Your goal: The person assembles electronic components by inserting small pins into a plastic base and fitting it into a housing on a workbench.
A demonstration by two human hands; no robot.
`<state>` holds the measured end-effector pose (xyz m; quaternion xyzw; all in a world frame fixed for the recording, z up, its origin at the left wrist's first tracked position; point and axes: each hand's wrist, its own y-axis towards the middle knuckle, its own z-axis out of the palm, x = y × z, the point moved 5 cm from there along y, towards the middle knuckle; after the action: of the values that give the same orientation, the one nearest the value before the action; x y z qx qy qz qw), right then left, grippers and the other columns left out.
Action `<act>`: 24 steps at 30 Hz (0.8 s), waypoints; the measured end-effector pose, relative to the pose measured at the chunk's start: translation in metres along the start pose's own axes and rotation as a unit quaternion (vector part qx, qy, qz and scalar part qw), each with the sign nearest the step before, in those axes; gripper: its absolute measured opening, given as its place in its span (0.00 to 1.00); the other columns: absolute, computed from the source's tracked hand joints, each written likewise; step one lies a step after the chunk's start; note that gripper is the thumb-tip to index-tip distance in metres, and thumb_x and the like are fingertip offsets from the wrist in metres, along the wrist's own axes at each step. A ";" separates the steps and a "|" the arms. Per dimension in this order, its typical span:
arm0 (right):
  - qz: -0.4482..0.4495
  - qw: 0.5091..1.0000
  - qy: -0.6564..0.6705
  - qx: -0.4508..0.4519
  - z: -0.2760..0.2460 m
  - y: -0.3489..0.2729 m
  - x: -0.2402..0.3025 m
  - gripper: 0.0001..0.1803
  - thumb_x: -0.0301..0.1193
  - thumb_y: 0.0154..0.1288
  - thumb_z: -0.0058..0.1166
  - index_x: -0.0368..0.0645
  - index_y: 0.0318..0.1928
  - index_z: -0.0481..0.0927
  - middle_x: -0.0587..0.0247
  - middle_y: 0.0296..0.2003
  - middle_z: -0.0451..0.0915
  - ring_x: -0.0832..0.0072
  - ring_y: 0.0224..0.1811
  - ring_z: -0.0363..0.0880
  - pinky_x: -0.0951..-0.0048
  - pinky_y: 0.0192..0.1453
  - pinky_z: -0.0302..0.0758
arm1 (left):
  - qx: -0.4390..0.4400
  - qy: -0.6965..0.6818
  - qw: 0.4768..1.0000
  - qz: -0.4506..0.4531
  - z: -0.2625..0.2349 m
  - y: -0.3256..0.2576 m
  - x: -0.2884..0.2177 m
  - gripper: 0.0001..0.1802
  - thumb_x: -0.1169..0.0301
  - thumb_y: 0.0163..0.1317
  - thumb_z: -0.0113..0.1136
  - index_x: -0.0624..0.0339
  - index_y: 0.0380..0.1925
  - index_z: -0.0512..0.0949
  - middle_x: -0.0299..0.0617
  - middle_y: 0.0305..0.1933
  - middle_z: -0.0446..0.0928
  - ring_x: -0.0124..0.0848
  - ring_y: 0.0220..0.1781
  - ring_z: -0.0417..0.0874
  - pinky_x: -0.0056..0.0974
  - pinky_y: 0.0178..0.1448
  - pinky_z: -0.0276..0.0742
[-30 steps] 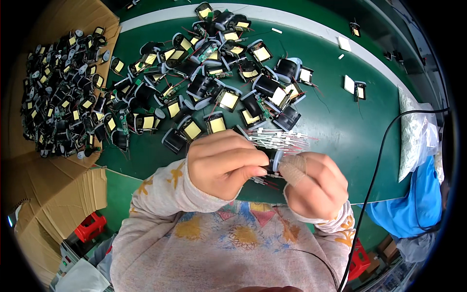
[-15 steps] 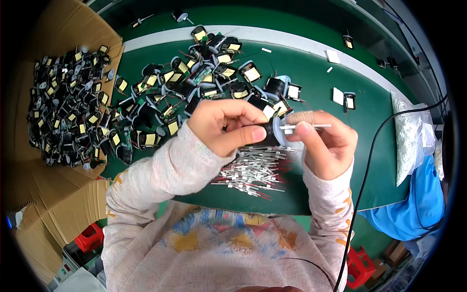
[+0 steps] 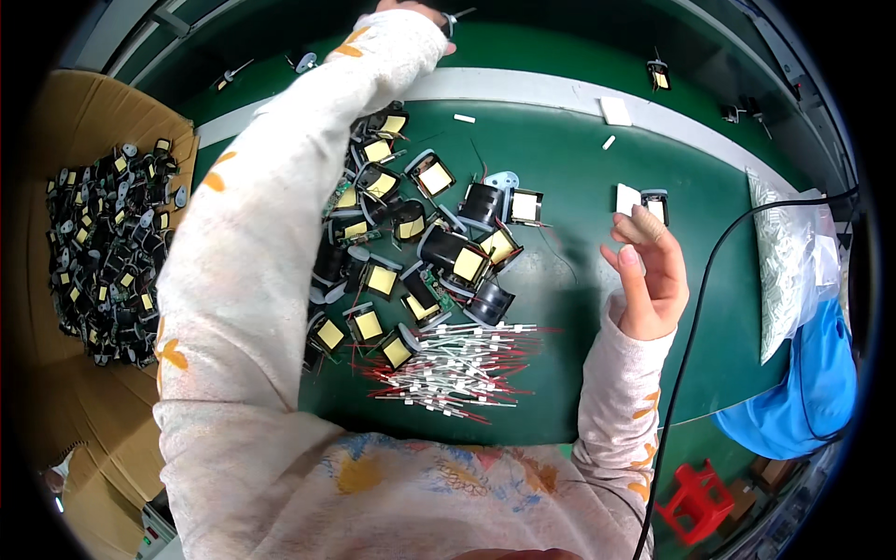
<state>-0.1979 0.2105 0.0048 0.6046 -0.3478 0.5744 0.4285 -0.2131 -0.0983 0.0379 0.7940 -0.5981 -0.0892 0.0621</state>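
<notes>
My left hand [image 3: 411, 11] stretches far forward, cut off by the top edge. Its fingers close around a black part with a thin white rod [image 3: 459, 17]. Over the table's right half is my right hand [image 3: 653, 285], empty, its thumb and fingers loosely bent and apart; one finger wears a tan wrap. Beyond its fingertips lie a white pad [image 3: 627, 199] and a black unit [image 3: 656, 207]. Under and beside my left sleeve spreads a heap of black units with pale yellow pads [image 3: 448, 252]. Thin white rods with red wires [image 3: 453, 373] lie piled nearer me.
A cardboard box [image 3: 93, 383] full of similar black units stands at the left. Along the far side runs a pale rail [image 3: 532, 89], with a few units on the green strip beyond. At right are a plastic bag of white pieces [image 3: 784, 271], a black cable [image 3: 702, 317] and blue cloth [image 3: 793, 392].
My left hand has carried the black part away from my right hand to the far side. My right hand has let go of the rod and stays at the right.
</notes>
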 end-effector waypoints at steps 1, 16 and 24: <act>0.009 1.000 0.015 0.008 -0.003 0.002 -0.002 0.19 0.19 0.58 0.49 0.32 0.51 0.71 0.51 0.44 0.76 0.69 0.48 0.75 0.69 0.49 0.76 | -0.033 0.008 0.998 0.060 -0.015 -0.008 -0.014 0.15 0.61 0.54 0.58 0.57 0.38 0.80 0.45 0.35 0.78 0.42 0.49 0.73 0.42 0.51 0.71; 0.026 0.990 0.047 0.128 0.020 -0.051 0.023 0.14 0.20 0.59 0.52 0.31 0.46 0.73 0.57 0.31 0.80 0.78 0.30 0.76 0.80 0.33 0.74 | 0.294 0.101 0.923 0.224 0.019 -0.102 -0.097 0.16 0.66 0.41 0.68 0.48 0.32 0.76 0.32 0.33 0.78 0.34 0.45 0.77 0.42 0.47 0.72; -0.203 0.856 -0.361 0.308 0.060 -0.088 0.016 0.10 0.21 0.45 0.55 0.44 0.32 0.79 0.62 0.24 0.76 0.63 0.29 0.74 0.68 0.30 0.74 | 0.181 -0.360 0.915 -0.004 -0.090 -0.138 -0.066 0.18 0.67 0.56 0.60 0.55 0.47 0.74 0.39 0.34 0.77 0.31 0.36 0.77 0.33 0.39 0.73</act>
<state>-0.0918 0.1908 0.0122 0.9279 -0.1529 0.2933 0.1720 -0.0819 0.0028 0.1019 0.7080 -0.5831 -0.2596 -0.3024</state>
